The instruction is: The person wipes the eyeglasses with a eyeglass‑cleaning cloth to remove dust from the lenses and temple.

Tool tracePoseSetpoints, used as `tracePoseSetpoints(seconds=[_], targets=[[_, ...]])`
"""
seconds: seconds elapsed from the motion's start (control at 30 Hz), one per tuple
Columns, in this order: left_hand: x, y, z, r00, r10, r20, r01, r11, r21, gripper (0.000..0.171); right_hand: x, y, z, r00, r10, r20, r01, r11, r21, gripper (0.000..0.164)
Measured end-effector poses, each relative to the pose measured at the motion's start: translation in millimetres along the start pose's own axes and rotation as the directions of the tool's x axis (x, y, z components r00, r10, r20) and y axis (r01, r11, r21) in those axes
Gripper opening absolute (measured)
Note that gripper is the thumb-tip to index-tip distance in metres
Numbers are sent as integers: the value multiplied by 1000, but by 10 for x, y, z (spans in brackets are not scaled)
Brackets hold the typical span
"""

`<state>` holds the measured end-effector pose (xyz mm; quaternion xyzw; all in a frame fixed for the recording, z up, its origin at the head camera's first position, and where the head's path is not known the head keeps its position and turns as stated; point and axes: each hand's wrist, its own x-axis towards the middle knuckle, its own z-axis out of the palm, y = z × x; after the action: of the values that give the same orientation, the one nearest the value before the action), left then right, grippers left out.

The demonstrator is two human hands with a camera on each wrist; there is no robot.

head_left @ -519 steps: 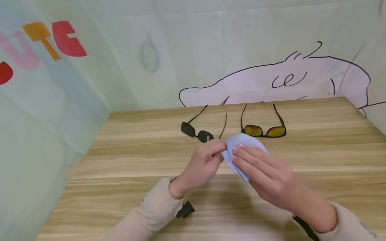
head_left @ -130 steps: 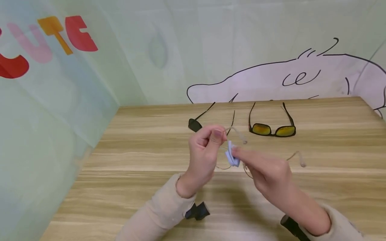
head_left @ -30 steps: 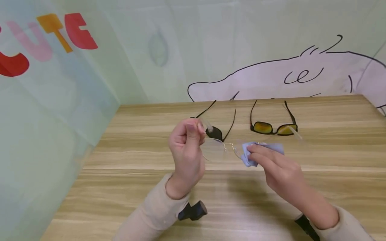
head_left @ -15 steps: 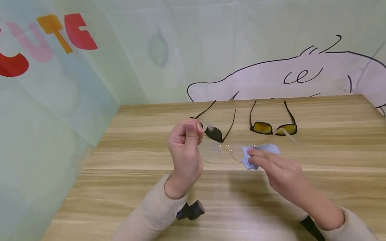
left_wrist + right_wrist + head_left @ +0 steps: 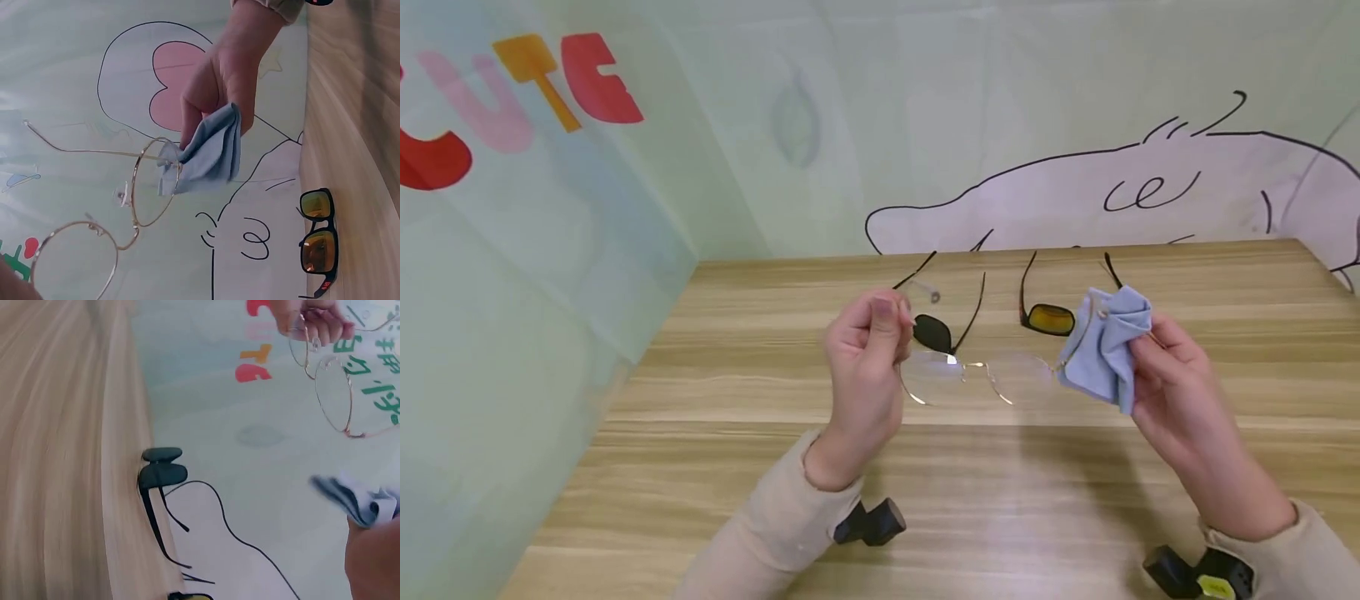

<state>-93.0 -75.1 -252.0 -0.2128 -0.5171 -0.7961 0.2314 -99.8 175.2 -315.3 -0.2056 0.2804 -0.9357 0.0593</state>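
Observation:
My left hand (image 5: 867, 358) pinches the left side of a pair of gold wire-rimmed eyeglasses (image 5: 976, 364), held up above the table with both temples unfolded. A light blue cloth (image 5: 1097, 358) is gripped between the thumb and fingers of my right hand (image 5: 1183, 400). In the head view the cloth overlaps the eyeglasses' right temple, hiding part of it. From the left wrist, the cloth (image 5: 215, 150) shows at the outer edge of one round rim. In the right wrist view the cloth (image 5: 359, 503) is blurred and apart from the eyeglasses (image 5: 351, 403).
Black sunglasses (image 5: 932, 333) lie on the wooden table (image 5: 700, 400) behind my left hand, partly covered by it. Sunglasses with yellow mirrored lenses (image 5: 1051, 320) lie to their right, one lens hidden by the cloth. A printed backdrop (image 5: 737, 150) rises behind the table.
My right hand has drawn the cloth off the right lens, moving right and up, and has turned so its thumb side shows. My left hand stays nearly still with the eyeglasses.

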Motion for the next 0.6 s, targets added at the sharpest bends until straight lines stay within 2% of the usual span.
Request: tracePoseSetpoints(seconds=[0.07, 0.1, 0.2, 0.27, 0.3, 0.37, 0.47, 0.6], targets=[[0, 1, 16, 998, -66, -13, 66, 997, 24, 27, 47, 18, 6, 990, 61, 129, -78, 989, 129, 33], [2, 3, 27, 994, -104, -29, 105, 994, 39, 27, 66, 31, 11, 973, 86, 214, -122, 979, 162, 35], [9, -11, 50, 974, -206, -94, 215, 972, 93, 28, 78, 65, 15, 891, 144, 432, -230, 961, 154, 36], [25, -9, 64, 958, -251, -137, 268, 956, 117, 28, 80, 80, 11, 845, 163, 510, -263, 956, 130, 37], [32, -8, 68, 952, -265, -156, 284, 951, 121, 28, 80, 84, 8, 835, 166, 524, -263, 958, 115, 38], [42, -13, 69, 942, -282, -182, 306, 945, 120, 28, 78, 87, -2, 839, 171, 517, -247, 965, 81, 36], [37, -18, 75, 933, -297, -201, 324, 939, 116, 28, 64, 95, -18, 862, 169, 477, -189, 982, -6, 36], [5, -50, 81, 925, -330, -189, 355, 928, 118, 28, 35, 138, -2, 924, 101, 369, -72, 993, -92, 35]])
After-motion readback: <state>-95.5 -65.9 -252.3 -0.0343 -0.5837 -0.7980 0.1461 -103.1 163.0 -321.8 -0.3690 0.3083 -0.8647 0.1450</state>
